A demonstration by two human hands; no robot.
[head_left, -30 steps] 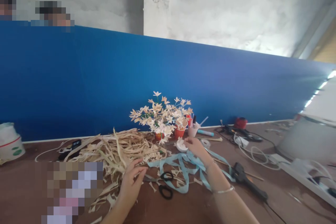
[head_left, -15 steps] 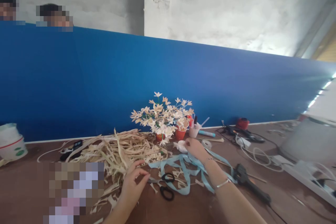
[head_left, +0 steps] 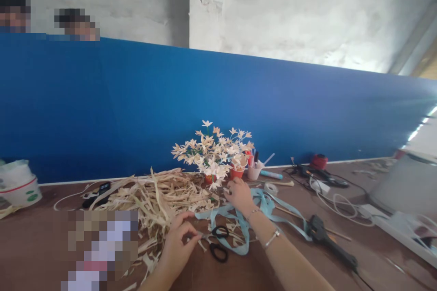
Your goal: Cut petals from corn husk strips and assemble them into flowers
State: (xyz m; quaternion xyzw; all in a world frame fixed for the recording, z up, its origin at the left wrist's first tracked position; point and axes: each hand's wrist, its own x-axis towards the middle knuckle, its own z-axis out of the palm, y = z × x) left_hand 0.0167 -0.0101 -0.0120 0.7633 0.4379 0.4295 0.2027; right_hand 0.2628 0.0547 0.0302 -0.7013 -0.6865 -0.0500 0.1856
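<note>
My left hand (head_left: 180, 241) is in a pinch beside the blades of the black-handled scissors (head_left: 219, 232); what its fingertips hold, if anything, is too small to name. Farther forward, my right hand (head_left: 241, 194) reaches over the table in front of the pale flowers (head_left: 213, 150), its fingers bent downward near the flower pots. Whatever lies under those fingertips is hidden. Light blue ribbon (head_left: 243, 232) lies in loops under and around my right wrist. A heap of dry, straw-coloured husk strips (head_left: 160, 195) spreads beyond my left hand.
A white cup with pens (head_left: 253, 172) and a roll of tape (head_left: 271, 188) stand beyond my right hand. At right are a black glue gun (head_left: 322, 238), cables and a power strip (head_left: 403, 238). A tub (head_left: 22, 193) is at left. Two people show above the blue partition (head_left: 205, 86).
My right hand has moved left, away from the white item it was touching, toward the front of the flowers. My left hand has shifted slightly right and stays pinched. The view has shifted slightly.
</note>
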